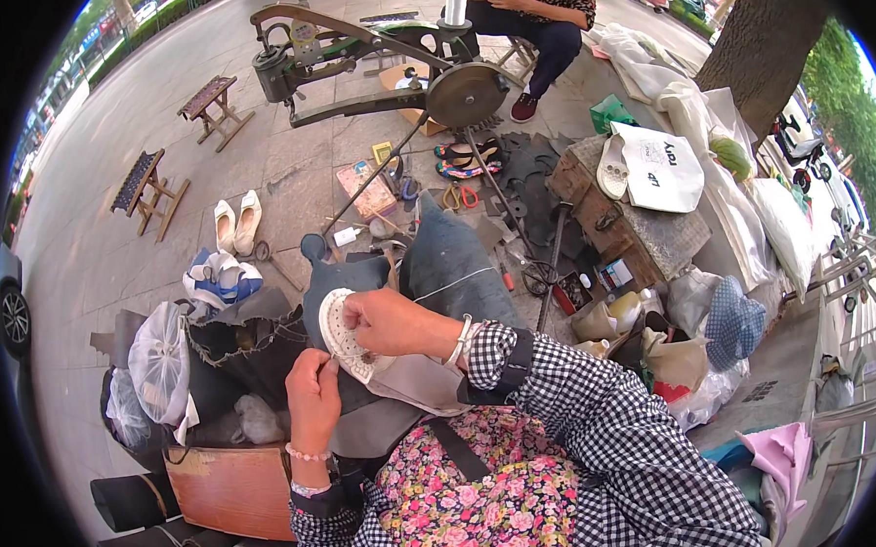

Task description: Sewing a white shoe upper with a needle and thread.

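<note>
Sewing the white shoe sole on my lap

My right hand (pixel 386 320) pinches the white dotted rubber shoe sole (pixel 348 336); my left hand (pixel 311 396), closed, pulls thread. I'd hold it steady, stitch slowly.

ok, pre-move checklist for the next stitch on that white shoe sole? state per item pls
1. Right hand has hold of the white perforated sole: ok, fingers pinch its upper edge.
2. Left hand supports the sole from below: ok, it touches the lower edge.
3. Thread free of snags: ok, a pale strand runs clear from the right hand across the dark upper.
4. Needle or awl in hand: cannot tell, too small to see.
5. Sole resting steady over the lap: ok, it sits on the grey cloth.
6. Stitch line position: cannot tell, hidden by fingers.
</note>
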Demonstrator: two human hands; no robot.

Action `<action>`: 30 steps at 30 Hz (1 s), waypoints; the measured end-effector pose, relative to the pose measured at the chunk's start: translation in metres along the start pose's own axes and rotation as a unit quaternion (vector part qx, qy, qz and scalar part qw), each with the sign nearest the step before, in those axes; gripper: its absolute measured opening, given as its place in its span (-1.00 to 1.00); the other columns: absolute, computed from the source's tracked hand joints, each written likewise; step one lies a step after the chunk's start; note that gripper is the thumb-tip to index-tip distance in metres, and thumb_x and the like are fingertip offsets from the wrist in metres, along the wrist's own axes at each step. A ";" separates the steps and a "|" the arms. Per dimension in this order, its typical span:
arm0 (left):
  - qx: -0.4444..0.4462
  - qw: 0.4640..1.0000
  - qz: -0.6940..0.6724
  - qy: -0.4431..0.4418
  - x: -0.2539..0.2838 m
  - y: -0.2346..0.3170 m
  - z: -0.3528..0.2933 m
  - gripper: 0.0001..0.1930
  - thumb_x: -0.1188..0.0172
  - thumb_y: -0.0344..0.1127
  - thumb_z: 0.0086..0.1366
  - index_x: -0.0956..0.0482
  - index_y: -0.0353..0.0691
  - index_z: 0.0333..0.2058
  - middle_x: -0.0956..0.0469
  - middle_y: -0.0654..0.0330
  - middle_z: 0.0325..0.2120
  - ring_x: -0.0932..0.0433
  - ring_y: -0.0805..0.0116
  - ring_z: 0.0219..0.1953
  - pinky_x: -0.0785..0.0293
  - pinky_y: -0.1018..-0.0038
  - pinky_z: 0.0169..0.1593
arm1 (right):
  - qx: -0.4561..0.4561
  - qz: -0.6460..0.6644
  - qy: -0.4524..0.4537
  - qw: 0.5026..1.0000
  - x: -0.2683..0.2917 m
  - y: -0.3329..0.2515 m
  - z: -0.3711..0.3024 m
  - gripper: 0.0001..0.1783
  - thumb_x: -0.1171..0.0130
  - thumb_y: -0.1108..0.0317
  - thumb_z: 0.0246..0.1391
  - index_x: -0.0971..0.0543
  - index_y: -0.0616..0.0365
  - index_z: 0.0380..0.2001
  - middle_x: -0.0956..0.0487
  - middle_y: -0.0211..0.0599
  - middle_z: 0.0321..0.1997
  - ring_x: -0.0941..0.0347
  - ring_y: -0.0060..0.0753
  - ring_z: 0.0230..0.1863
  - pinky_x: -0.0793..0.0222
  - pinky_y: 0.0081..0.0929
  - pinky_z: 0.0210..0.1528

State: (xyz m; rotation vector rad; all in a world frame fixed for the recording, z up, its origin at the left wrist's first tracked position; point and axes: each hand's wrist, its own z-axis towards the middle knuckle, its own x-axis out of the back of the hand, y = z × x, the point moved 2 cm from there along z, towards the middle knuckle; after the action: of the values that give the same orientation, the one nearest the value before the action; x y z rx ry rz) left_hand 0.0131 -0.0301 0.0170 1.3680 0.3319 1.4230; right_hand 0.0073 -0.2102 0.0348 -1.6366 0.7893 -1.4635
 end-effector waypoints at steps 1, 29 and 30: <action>0.031 0.999 -0.023 -0.023 0.001 -0.004 -0.002 -0.95 -0.07 -0.53 0.12 -0.40 -0.37 -0.49 -0.38 0.10 -0.61 -0.36 0.27 -0.55 -0.29 0.46 -0.43 | 0.000 0.031 0.004 0.999 0.002 0.002 0.001 -0.79 -0.05 0.51 -0.16 -0.46 0.33 -0.36 -0.51 -0.21 -0.57 -0.42 -0.46 -0.58 -0.30 -0.45 -0.55; 0.037 0.987 -0.031 -0.155 0.028 -0.013 -0.021 -0.63 -0.05 -0.54 0.14 -0.43 -0.33 -0.03 -0.53 0.02 -0.19 -0.52 0.26 -0.26 -0.41 0.46 -0.15 | 0.079 -0.233 0.135 0.960 0.084 0.018 0.011 -0.71 -0.26 0.43 -0.16 -0.55 0.18 -0.27 -0.50 -0.22 -0.09 -0.43 -0.26 -0.09 -0.37 -0.42 -0.11; 0.005 0.987 -0.027 -0.157 0.025 -0.012 -0.020 -0.60 -0.04 -0.54 0.15 -0.41 -0.31 0.01 -0.52 -0.01 -0.13 -0.52 0.19 -0.16 -0.41 0.41 -0.09 | 0.159 -0.258 0.146 0.942 0.080 0.005 0.014 -0.71 -0.24 0.42 -0.14 -0.56 0.15 -0.25 -0.47 -0.21 0.02 -0.38 -0.16 0.05 -0.34 -0.34 -0.02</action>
State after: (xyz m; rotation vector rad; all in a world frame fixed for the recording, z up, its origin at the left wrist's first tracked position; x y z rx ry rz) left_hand 0.0089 0.0041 0.0150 1.5534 0.1686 1.1409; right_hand 0.0327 -0.2786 0.0701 -1.4524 0.2470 -2.1141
